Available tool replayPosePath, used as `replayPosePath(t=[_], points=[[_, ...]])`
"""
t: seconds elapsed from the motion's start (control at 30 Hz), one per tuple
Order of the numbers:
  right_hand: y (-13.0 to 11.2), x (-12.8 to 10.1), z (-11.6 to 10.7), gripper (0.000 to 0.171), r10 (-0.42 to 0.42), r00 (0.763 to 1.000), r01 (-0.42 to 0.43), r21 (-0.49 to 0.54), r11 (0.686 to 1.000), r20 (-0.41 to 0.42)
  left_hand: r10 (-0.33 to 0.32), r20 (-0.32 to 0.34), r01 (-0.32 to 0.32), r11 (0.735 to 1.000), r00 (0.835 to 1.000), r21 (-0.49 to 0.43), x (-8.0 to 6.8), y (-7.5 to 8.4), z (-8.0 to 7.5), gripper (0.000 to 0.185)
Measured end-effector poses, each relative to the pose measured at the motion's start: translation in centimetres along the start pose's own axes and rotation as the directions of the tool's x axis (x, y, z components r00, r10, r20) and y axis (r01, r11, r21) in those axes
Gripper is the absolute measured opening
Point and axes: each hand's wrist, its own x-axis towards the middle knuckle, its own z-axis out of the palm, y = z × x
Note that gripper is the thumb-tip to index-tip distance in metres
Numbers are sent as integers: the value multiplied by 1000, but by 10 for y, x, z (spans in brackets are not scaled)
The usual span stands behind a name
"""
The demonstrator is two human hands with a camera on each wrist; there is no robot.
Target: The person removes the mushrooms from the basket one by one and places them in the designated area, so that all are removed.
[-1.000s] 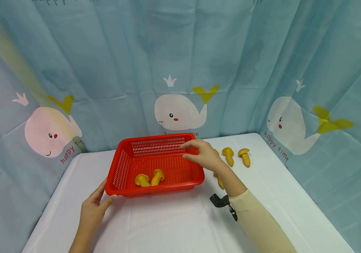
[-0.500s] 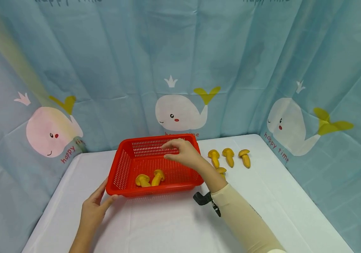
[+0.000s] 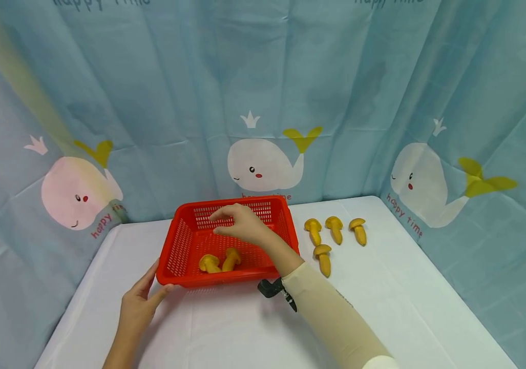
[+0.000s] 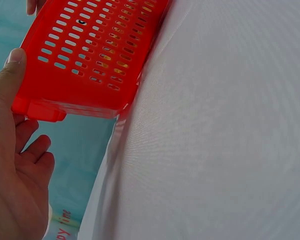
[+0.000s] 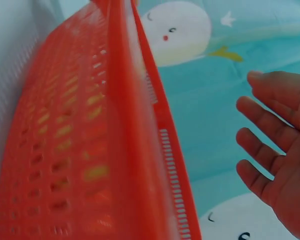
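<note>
Nearest, the left hand (image 3: pixel 137 307) has its grip on the front left corner of the red basket (image 3: pixel 226 279), thumb at the rim and fingers round the outside, much as a second ago. Just inside the basket's front wall, one yellow mushroom (image 3: pixel 209 263) lies beside a second mushroom (image 3: pixel 231 260), their stems partly hidden by the rim. Above and behind them hangs the right hand (image 3: pixel 240 225), which has swung leftward from the basket's right end to over its middle; its fingers curve loosely, thumb well apart, and nothing shows in that grip in either view. No mushroom has visibly changed place with that swing, so I judge the work no further along: two in the basket, four outside. Right of the basket, on the white bench (image 3: pixel 226 333), lies a near mushroom (image 3: pixel 324 260), now uncovered by the arm; close behind is a row of three, the left mushroom (image 3: pixel 314 231), middle mushroom (image 3: pixel 335 229) and right mushroom (image 3: pixel 358 231). Farthest back hangs the blue whale-print curtain (image 3: pixel 161 118).
</note>
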Motion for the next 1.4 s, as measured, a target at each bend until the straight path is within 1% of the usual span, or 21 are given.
replayPosePath(t=[0.13, 0.23, 0.4, 0.53, 0.6, 0.67, 0.83, 1.07, 1.13, 1.3, 1.4], points=[[3, 9, 12, 29, 17, 1000, -17, -2, 1000, 24, 2, -3, -2, 1000, 1000, -6, 0, 1, 0, 74], [5, 14, 20, 29, 24, 999, -24, 14, 1000, 38, -7, -4, 8, 1000, 1000, 9, 0, 1, -1, 74], [9, 22, 32, 30, 15, 999, -17, 34, 999, 49, -11, 2, 11, 1000, 1000, 15, -1, 2, -2, 73], [14, 28, 42, 29, 7, 998, -7, -2, 1000, 68, -19, 3, 19, 1000, 1000, -3, 0, 1, -1, 73], [16, 30, 46, 29, 24, 996, -22, -19, 1000, 84, -20, 5, 20, 1000, 1000, -6, 0, 1, 0, 73], [18, 31, 49, 28, 44, 994, -41, -30, 999, 103, -14, 8, 14, 1000, 1000, -5, 0, 1, 0, 73], [20, 31, 54, 27, 74, 987, -73, -15, 997, 144, -6, 1, 6, 1000, 1000, 19, -1, 2, 0, 74], [25, 29, 60, 25, 107, 980, -104, -27, 994, 166, -23, 7, 23, 998, 1000, 66, -2, 2, 0, 73], [27, 28, 61, 24, 117, 978, -114, -28, 993, 173, -24, 5, 24, 998, 1000, 65, -2, 2, 0, 73], [33, 28, 65, 26, 146, 968, -151, 9, 989, 206, -14, -5, 14, 998, 1000, 63, -2, 2, 0, 74], [37, 28, 67, 28, 163, 961, -166, -3, 986, 225, -14, -5, 14, 998, 1000, 61, -2, 3, 0, 73]])
